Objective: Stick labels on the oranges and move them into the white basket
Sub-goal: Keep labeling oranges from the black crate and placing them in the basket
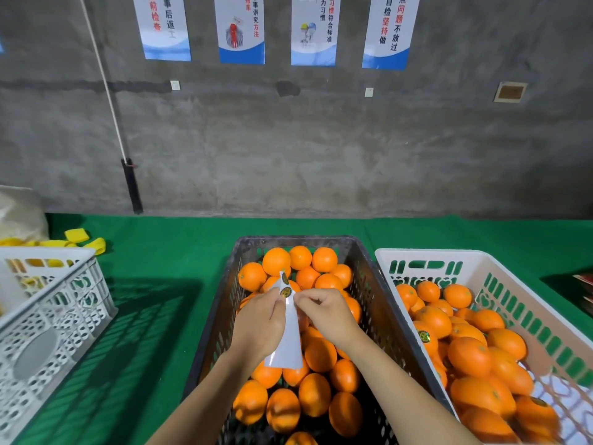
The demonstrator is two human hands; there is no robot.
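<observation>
head view: green cloth table (192, 239) set against grey wall (288, 139)
edges: black crate (221, 303) flanked by white basket (481, 261)
grip: label strip (290, 335) held by left hand (260, 322), pinched by right hand (327, 313)

Fruit-packing workshop: orange crates (321, 316), workplace posters (242, 30)

Two baskets (475, 261) (48, 303) flank the crate (295, 242) of oranges (317, 354) on the table (160, 245).

Three baskets (426, 256), four posters (242, 30)
</observation>
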